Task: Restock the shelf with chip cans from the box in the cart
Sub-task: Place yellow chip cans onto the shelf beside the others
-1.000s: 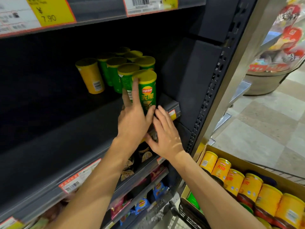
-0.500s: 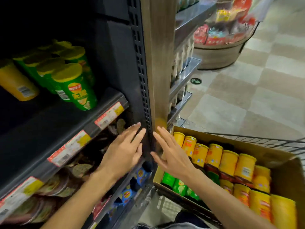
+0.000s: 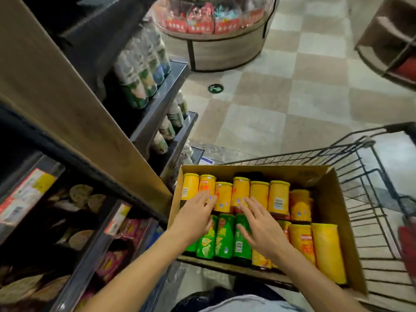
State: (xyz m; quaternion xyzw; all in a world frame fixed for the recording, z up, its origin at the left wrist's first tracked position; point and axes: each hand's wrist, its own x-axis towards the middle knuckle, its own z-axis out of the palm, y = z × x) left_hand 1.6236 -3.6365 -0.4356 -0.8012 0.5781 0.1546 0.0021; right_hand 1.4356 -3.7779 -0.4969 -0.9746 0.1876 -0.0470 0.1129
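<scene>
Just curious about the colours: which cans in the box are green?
The green chip cans lie in the near row at the box's left end, under both hands; every other can showing is yellow or orange.

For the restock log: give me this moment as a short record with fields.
place: store aisle beside a shelf
box: cardboard, open, sitting in the wire cart
yellow cans: lying in the far row and at the near right
green cans: lying at the near left
left hand: fingers straight, over the cans, holding nothing
right hand: fingers spread, over the cans, holding nothing
contact with cans: cannot tell, hands blurred
step: no can picked up yet
</scene>
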